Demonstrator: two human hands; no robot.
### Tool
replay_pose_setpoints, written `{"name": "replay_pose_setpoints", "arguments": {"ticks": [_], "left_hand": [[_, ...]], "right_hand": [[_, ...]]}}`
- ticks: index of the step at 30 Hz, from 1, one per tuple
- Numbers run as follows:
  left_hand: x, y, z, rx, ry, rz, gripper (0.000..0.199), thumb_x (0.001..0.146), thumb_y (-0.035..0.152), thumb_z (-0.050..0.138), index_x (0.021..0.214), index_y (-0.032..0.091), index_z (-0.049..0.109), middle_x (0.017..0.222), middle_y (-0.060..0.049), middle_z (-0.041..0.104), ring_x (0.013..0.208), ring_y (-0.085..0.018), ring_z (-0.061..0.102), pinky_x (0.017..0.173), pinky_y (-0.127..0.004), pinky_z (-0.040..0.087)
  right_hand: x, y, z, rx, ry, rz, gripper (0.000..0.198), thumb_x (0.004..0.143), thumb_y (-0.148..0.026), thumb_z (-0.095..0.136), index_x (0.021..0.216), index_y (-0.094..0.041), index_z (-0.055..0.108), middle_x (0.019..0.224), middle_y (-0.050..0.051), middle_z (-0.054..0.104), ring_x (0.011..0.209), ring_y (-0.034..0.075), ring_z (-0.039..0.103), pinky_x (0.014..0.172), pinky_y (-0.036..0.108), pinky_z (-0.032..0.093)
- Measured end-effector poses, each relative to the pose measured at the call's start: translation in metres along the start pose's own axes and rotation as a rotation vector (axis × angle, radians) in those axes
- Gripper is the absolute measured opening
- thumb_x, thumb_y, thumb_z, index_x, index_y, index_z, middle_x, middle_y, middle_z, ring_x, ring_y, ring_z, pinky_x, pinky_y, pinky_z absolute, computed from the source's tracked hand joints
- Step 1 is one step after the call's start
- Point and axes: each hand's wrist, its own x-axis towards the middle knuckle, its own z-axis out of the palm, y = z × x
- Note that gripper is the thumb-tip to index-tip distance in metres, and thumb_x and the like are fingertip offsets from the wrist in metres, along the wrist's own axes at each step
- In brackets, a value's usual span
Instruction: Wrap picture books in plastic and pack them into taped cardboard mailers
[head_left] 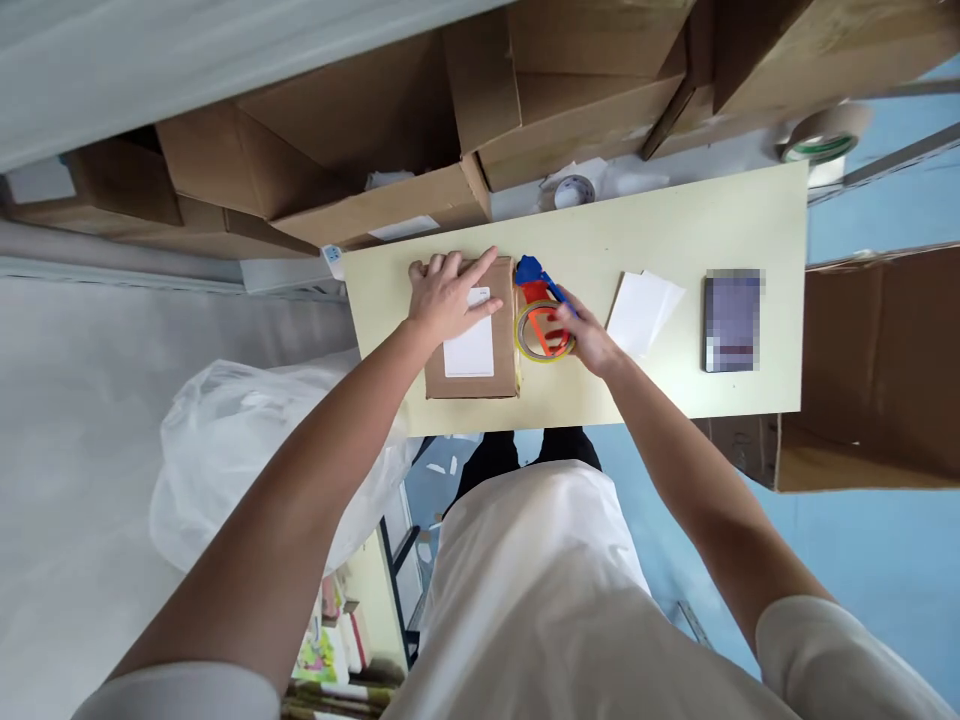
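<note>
A person's white shirt [525, 590] fills the near foreground, with bare arms reaching forward from its short sleeves. The left hand [450, 300] lies palm down on a closed cardboard box [506, 350], fingers spread over its top and partly over a white label [469, 352]. The right hand [589, 335] is curled around the handle of a blue and red tape dispenser [530, 270], which is just beside the box's right side; whether the two touch cannot be told.

Both box and dispenser are over a narrow, pale yellow table [570, 400], the box toward its left end. Right of the right hand, white papers [637, 315] lie overlapping, and farther right lies a dark rectangular object [733, 320], its face pixelated.

Beyond the table's far edge, a tape roll [574, 191] sits near crumpled white material, with large open cartons [360, 130] lined up behind. A wider tape roll [825, 135] is at the far right corner. Another open carton [870, 380] stands off the table's right end, above a light blue floor [862, 590]. To the left, a bulging translucent plastic bag [240, 440] is near the table against a grey surface. Below it, a shelf [375, 580] bears colourful packets, partly hidden by the left arm.
</note>
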Motion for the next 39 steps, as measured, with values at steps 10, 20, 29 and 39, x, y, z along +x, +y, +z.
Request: {"name": "replay_pose_setpoints", "arguments": {"ticks": [10,20,29,39], "left_hand": [[-0.002,0.003,0.002,0.065,0.015,-0.011,0.076,0.083,0.061,0.038,0.147,0.034,0.007,0.134,-0.014,0.041,0.126,-0.041,0.028,0.095,-0.052,0.021],[-0.002,0.001,0.005,0.031,0.051,-0.01,0.081,0.082,0.063,0.04,0.147,0.033,0.001,0.136,-0.015,0.042,0.126,-0.042,0.03,0.095,-0.054,0.023],[-0.029,-0.027,0.023,-0.176,0.075,-0.484,0.088,0.083,0.068,0.024,0.148,0.019,-0.009,0.132,-0.022,0.049,0.118,-0.039,0.046,0.089,-0.053,0.035],[-0.042,-0.012,0.015,0.02,0.099,-0.077,0.098,0.072,0.074,0.045,0.149,0.027,0.005,0.15,-0.016,0.023,0.133,-0.042,0.022,0.102,-0.056,0.015]], "right_hand": [[-0.05,0.032,-0.006,-0.207,0.037,-0.089,0.094,0.061,-0.01,0.061,0.146,-0.025,0.024,0.129,0.006,0.056,0.115,0.026,0.054,0.098,0.041,0.044],[-0.147,0.129,0.049,-0.186,-0.03,-0.076,0.088,0.065,-0.022,0.064,0.144,-0.035,0.027,0.149,0.001,0.034,0.132,0.028,0.039,0.108,0.048,0.032],[-0.079,0.061,0.017,-0.13,0.135,-0.089,0.095,0.058,-0.015,0.059,0.145,-0.03,0.024,0.143,0.004,0.043,0.124,0.027,0.047,0.101,0.044,0.041],[-0.006,-0.018,-0.028,-0.116,-0.191,-0.037,0.085,0.055,-0.01,0.058,0.137,-0.026,0.041,0.11,0.005,0.064,0.094,0.024,0.06,0.081,0.039,0.051]]}}
